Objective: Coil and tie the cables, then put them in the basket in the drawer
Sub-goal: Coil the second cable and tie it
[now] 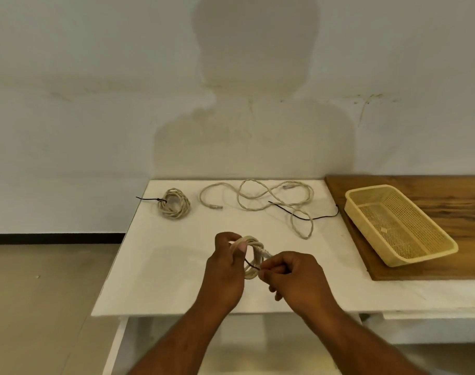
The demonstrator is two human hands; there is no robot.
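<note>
Presently, left hand grips the coiled cable; right hand pinches the black tie. Recommend cinching tight across all loops, coil held flat.

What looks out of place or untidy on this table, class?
The loose cable sprawls uncoiled at the back of the table, a black tie lying across it. The basket sits askew on a wooden board; no drawer shows.

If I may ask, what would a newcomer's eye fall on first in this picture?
At front centre, the left hand holds a coiled cable while the right hand pinches a black tie. Behind lie a tied coil at left, a loose cable mid-table, and a yellow basket at right.
</note>
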